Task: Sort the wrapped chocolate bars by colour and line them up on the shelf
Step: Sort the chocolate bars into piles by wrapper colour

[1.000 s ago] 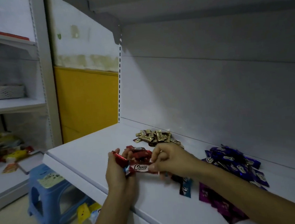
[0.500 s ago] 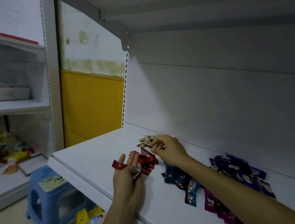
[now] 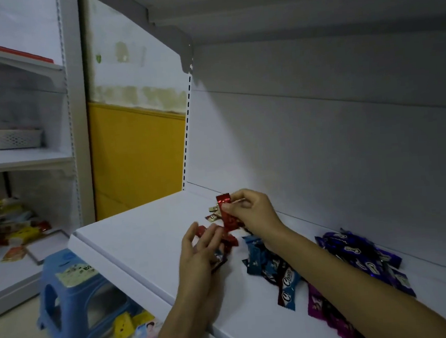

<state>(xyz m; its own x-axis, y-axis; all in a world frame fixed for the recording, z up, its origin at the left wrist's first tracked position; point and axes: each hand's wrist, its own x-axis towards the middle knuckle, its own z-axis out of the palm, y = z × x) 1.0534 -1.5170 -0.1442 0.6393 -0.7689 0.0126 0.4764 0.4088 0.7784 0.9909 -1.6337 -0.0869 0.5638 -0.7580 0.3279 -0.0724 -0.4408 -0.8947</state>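
your right hand (image 3: 249,212) pinches a red foil-wrapped chocolate bar (image 3: 227,216) upright, lifted just below frame centre. your left hand (image 3: 196,256), lower left of it, curls round more red wrapped bars (image 3: 202,229). blue wrapped bars (image 3: 261,262) lie beside on the white metal shelf (image 3: 142,242), purple wrapped bars (image 3: 356,254) further right, gold wrapped bars (image 3: 212,210) behind the raised one.

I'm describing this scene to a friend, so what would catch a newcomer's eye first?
At centre, the right hand pinches a red bar above the white shelf. Just below, the left hand holds more red bars. To the right lie blue bars and, nearer the back wall, a purple pile.
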